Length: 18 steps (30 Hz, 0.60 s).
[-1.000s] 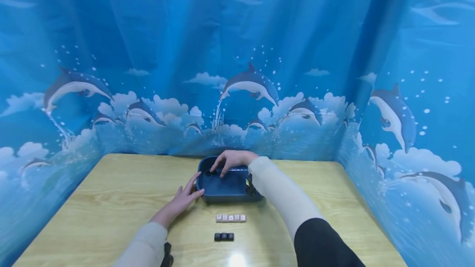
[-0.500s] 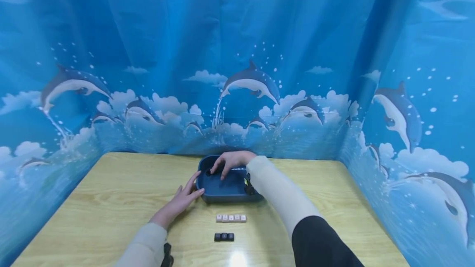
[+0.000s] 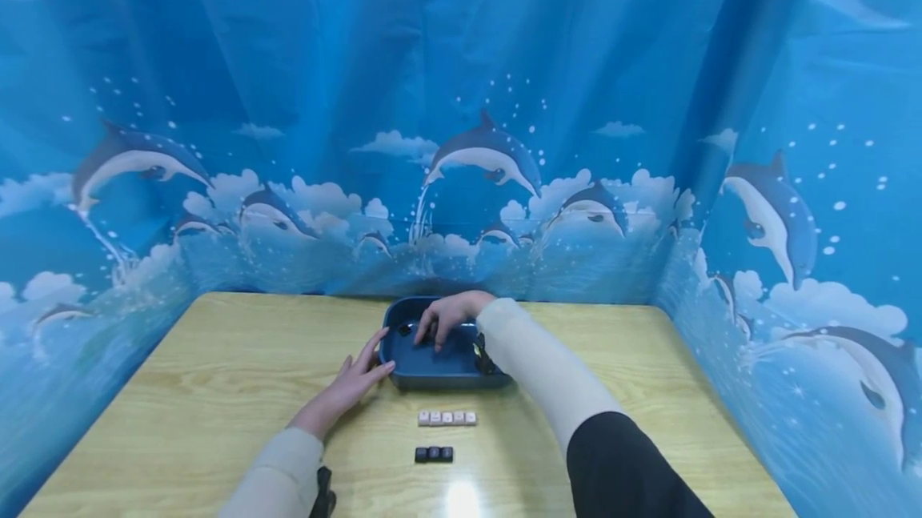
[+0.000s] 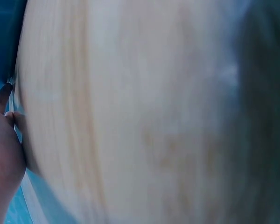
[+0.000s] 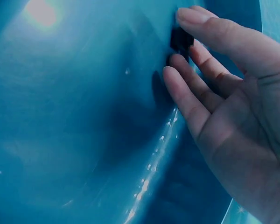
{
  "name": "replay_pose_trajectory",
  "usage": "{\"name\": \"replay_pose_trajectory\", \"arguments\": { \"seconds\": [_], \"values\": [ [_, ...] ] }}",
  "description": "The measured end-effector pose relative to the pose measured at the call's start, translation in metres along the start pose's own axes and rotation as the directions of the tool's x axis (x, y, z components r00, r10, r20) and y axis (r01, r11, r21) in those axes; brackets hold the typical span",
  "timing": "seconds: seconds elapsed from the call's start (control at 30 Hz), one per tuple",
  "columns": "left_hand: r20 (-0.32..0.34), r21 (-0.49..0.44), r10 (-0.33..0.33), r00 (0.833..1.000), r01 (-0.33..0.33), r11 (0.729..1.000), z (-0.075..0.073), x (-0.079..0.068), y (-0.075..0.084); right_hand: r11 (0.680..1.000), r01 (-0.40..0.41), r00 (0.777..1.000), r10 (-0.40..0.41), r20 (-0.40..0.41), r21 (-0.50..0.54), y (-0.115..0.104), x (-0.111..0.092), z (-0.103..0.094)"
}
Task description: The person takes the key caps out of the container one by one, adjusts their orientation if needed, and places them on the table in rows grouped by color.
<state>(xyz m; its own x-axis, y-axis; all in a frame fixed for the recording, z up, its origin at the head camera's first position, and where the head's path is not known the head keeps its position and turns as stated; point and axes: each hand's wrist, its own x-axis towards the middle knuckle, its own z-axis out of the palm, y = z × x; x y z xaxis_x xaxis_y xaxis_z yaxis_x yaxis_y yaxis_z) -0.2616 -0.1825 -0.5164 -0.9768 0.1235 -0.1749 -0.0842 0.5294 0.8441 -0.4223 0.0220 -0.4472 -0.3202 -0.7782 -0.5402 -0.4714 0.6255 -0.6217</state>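
Note:
A dark blue plastic bin (image 3: 432, 378) stands at the far middle of the table. My right hand (image 3: 452, 316) reaches down into it, fingers bent. In the right wrist view a small black keycap (image 5: 181, 39) sits between the thumb and index finger of my right hand (image 5: 233, 107). Another small dark piece (image 3: 405, 330) lies in the bin's left part, left of the fingertips. My left hand (image 3: 349, 386) touches the bin's left side, fingers spread; part of this hand (image 4: 4, 149) shows at the left wrist view's edge.
In front of the bin is a row of several pale keycaps (image 3: 447, 419). Nearer to me lie three black keycaps (image 3: 434, 455) in a row. A dolphin-print curtain (image 3: 346, 142) hangs behind and beside the wooden table (image 3: 238, 374).
The right fingers have shifted a little to the right, apart from the dark piece in the bin's left part. My left hand stays on the bin, and both keycap rows are unchanged.

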Motion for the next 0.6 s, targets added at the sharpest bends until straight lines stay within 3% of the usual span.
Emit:
{"name": "replay_pose_trajectory", "arguments": {
  "seconds": [0.33, 0.6],
  "values": [
    [-0.004, 0.019, 0.029, 1.0, -0.029, 0.999, 0.0018, 0.0006, 0.0007, 0.999, -0.042, 0.999, 0.042, 0.009, -0.017, 0.0005, 0.0002, 0.0021],
    [0.003, 0.006, 0.018, 1.0, -0.018, 1.0, -0.0004, -0.0004, 0.0019, 0.996, -0.054, 0.999, 0.054, 0.0, 0.068, -0.0007, -0.0039, 0.0011]
  ]
}}
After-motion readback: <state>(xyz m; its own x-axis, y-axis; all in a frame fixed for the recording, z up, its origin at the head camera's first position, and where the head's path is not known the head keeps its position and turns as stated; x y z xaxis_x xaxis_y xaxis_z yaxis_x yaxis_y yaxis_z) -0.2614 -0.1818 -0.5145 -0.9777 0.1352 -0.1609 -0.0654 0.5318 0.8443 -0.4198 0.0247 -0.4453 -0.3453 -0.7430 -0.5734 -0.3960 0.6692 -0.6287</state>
